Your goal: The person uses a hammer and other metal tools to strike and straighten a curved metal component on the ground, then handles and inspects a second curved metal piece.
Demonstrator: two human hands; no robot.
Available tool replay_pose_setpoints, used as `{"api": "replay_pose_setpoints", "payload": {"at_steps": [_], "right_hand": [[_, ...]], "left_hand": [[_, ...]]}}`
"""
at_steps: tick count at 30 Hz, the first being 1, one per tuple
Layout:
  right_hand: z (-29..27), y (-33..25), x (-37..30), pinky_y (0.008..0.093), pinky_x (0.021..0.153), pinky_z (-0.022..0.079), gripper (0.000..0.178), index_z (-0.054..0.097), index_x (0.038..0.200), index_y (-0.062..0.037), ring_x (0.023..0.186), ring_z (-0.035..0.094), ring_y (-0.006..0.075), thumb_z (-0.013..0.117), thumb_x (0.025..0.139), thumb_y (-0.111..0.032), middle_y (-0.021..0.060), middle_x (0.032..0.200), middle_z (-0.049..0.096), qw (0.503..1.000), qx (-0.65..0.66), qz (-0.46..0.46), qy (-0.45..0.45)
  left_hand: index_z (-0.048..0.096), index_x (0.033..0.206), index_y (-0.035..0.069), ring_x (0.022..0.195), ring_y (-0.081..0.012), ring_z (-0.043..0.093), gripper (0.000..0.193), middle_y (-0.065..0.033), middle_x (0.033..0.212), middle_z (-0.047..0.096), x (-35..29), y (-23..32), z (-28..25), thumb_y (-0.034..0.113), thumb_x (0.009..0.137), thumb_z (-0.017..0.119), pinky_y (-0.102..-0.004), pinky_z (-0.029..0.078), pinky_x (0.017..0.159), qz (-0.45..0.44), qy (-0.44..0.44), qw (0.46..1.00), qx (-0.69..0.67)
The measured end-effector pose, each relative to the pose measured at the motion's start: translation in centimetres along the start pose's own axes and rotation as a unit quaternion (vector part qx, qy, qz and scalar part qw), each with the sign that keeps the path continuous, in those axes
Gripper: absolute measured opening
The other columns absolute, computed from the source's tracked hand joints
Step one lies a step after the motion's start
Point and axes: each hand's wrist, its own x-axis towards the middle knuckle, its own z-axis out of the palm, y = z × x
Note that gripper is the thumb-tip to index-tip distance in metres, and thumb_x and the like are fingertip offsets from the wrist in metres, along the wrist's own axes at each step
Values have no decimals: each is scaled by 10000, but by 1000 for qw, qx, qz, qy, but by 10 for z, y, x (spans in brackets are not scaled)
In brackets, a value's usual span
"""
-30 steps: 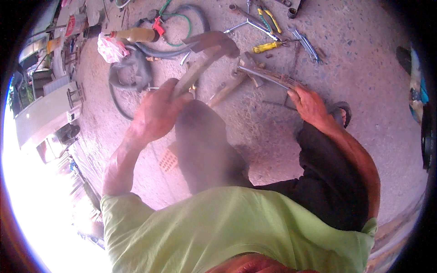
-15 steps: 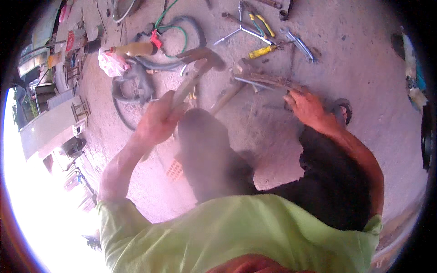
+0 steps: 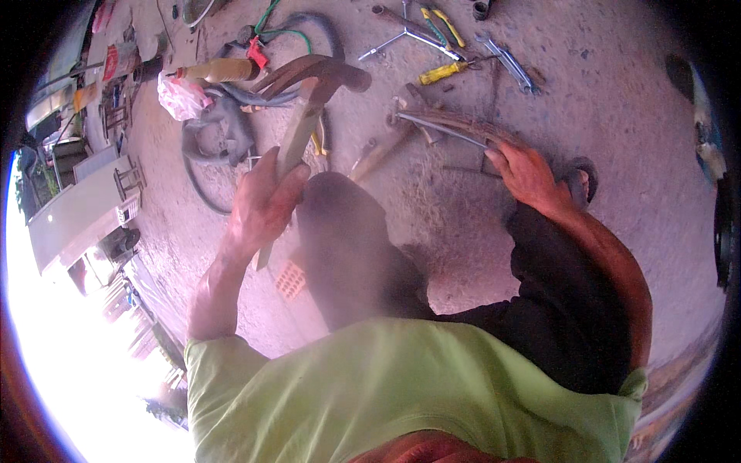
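My left hand [image 3: 266,197] is wrapped round the wooden handle of a claw hammer [image 3: 297,139], its rusty head raised and pointing away from me. My right hand [image 3: 527,174] is closed at the near end of a rusty brown bar [image 3: 471,123]. A thin grey metal rod [image 3: 441,130] runs alongside the bar into the same hand. The far ends of both lie by a blocky metal piece [image 3: 417,108] on the ground. Close to that piece, a wooden handle [image 3: 382,154] slants toward my knee.
Beyond my hands lie a three-armed wrench [image 3: 409,32], pliers [image 3: 444,27], a yellow-handled screwdriver [image 3: 441,73] and spanners [image 3: 509,63]. At the left are a black hose [image 3: 202,181], a red air gun [image 3: 257,52], a bottle [image 3: 220,70] and a plastic bag [image 3: 181,96]. A perforated orange brick [image 3: 291,279] is beside my leg.
The hammer head has shifted up and slightly left, and looks sharper now. My right hand has moved slightly right, still gripping the bar and rod. The whole view has shifted a little.
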Motion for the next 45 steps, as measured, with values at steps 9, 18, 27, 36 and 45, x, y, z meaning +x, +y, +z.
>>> {"api": "replay_pose_setpoints", "payload": {"at_steps": [9,18,27,36,45], "right_hand": [[-7,-11,8,567,724,502,348,611,1013,-36,823,633,489,519,1010,-372,247,896,671,1000,-12,15,-19],[-2,-2,11,569,685,501,323,601,974,-46,783,639,477,537,1003,-361,234,824,656,999,-46,6,-8],[-2,-2,21,557,702,508,344,598,961,-31,793,643,479,546,998,-369,251,844,653,995,-74,20,-59],[-7,-10,9,564,750,496,375,605,970,-20,843,635,484,517,1013,-383,248,888,659,1000,22,15,10],[1,-1,7,560,691,508,379,622,993,-33,802,639,484,512,1016,-395,247,840,658,999,-26,18,-7]], "left_hand": [[584,1092,-19,633,-144,580,369,-81,735,607,-12,14,-3,338,1000,599,-316,478,582,55,5,998,28],[588,1109,15,587,-97,531,282,-53,756,613,-40,57,-43,269,988,614,-242,418,489,55,73,995,32],[596,1179,-6,697,-207,602,306,-99,830,620,14,-30,-10,179,941,643,-341,498,651,141,5,978,152],[590,1039,-33,678,-149,563,200,-74,800,593,-6,0,-12,143,965,647,-315,468,590,85,74,992,-58],[597,1077,-5,699,-101,566,241,-58,766,614,-10,-11,-3,223,998,604,-285,482,620,-13,20,997,-72]]}}
